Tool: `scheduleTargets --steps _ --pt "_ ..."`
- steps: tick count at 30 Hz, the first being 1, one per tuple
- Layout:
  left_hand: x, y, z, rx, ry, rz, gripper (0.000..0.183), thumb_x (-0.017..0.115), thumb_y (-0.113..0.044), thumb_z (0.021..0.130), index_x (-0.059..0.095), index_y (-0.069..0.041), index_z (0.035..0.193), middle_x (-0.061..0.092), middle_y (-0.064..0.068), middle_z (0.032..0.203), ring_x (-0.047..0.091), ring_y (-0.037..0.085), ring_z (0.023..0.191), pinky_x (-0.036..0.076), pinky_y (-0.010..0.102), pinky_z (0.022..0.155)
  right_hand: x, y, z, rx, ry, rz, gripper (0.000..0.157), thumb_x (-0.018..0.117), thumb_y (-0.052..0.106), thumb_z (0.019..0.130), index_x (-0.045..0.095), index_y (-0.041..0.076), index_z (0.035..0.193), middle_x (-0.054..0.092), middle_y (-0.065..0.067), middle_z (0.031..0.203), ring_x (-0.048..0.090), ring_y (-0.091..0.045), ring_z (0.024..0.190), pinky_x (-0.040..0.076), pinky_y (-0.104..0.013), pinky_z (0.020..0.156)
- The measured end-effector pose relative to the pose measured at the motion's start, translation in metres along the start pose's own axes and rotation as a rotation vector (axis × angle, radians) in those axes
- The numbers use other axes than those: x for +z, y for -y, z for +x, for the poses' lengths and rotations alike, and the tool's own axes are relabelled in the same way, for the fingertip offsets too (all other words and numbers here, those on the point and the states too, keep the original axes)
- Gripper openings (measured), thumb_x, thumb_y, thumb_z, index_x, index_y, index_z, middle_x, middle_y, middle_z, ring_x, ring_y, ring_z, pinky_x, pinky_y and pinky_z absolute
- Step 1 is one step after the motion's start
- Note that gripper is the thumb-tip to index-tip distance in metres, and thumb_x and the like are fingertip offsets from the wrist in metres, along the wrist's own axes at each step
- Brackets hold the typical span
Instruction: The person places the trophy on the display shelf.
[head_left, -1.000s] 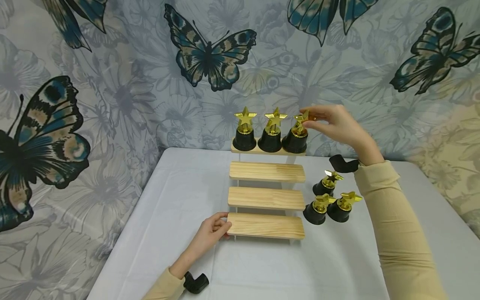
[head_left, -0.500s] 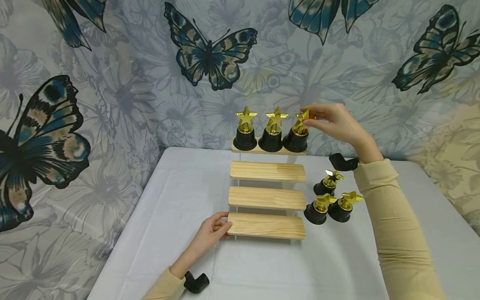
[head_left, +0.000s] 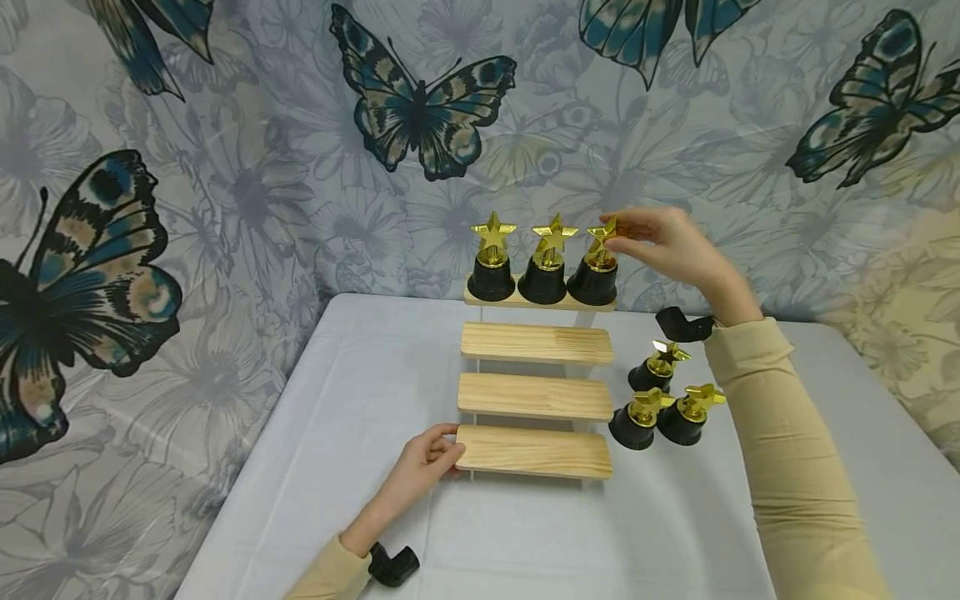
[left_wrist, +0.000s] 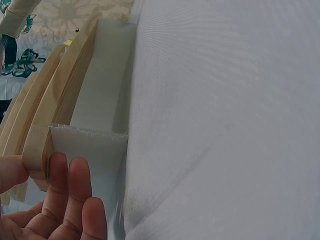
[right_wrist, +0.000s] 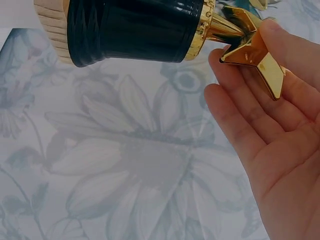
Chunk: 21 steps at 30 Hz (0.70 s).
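Note:
A tiered wooden display stand point(head_left: 534, 396) stands on the white table. My left hand point(head_left: 422, 460) pinches the left end of its lowest shelf point(left_wrist: 62, 95), thumb on top and fingertips underneath. Along the top shelf point(head_left: 480, 302) three star trophies with black bases stand in a row. My right hand point(head_left: 667, 242) holds the rightmost trophy point(head_left: 594, 282) by its gold star point(right_wrist: 250, 45), between thumb and fingers; in the right wrist view its black base point(right_wrist: 135, 30) sits against the shelf wood. The left trophy point(head_left: 491, 279) and middle trophy point(head_left: 543, 282) stand upright beside it.
Three more star trophies are grouped on the table right of the stand: a back one point(head_left: 651, 372), a front left one point(head_left: 633, 425) and a front right one point(head_left: 682, 423). A butterfly-patterned backdrop point(head_left: 420, 200) hangs close behind the stand.
Hardly anything differs. My right hand stays at the star of the rightmost trophy and my left hand stays on the lowest shelf; the head view shifts very slightly.

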<state>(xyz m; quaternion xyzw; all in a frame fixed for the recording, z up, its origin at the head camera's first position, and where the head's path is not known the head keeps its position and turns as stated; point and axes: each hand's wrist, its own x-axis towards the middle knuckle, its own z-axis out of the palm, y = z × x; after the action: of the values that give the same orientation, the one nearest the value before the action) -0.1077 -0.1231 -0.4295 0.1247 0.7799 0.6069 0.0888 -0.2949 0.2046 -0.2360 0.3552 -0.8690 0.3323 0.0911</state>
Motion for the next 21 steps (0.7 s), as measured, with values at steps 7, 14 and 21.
scheduleTargets --steps 7,14,21 --pt "0.0004 0.003 0.0011 0.004 -0.001 -0.004 0.041 0.052 -0.007 0.095 0.042 0.017 0.126 0.064 0.017 0.086 0.063 0.04 0.074 0.051 0.044 0.066 0.001 0.0001 -0.0009 -0.001 0.005 0.023 0.036 0.061 0.008 0.09 0.056 -0.003 0.124 0.057 -0.02 0.121 0.055 0.001 0.095 0.043 -0.013 0.082" --pt "0.0011 0.0029 0.0012 0.006 -0.002 -0.011 0.04 0.053 -0.006 0.095 0.042 0.017 0.126 0.064 0.016 0.084 0.062 0.041 0.074 0.051 0.045 0.069 0.001 0.0009 -0.0036 0.035 0.016 0.015 0.042 0.063 0.007 0.088 0.053 0.001 0.129 0.054 -0.017 0.126 0.054 0.004 0.096 0.045 -0.026 0.089" --pt "0.0016 0.0016 0.0009 0.012 -0.008 0.0 0.039 0.053 -0.006 0.095 0.043 0.017 0.125 0.064 0.017 0.084 0.062 0.04 0.074 0.052 0.043 0.066 -0.0007 -0.0018 -0.0094 0.033 -0.002 0.019 0.052 0.064 0.007 0.088 0.045 0.004 0.136 0.055 -0.018 0.123 0.054 -0.025 0.107 0.042 -0.04 0.093"
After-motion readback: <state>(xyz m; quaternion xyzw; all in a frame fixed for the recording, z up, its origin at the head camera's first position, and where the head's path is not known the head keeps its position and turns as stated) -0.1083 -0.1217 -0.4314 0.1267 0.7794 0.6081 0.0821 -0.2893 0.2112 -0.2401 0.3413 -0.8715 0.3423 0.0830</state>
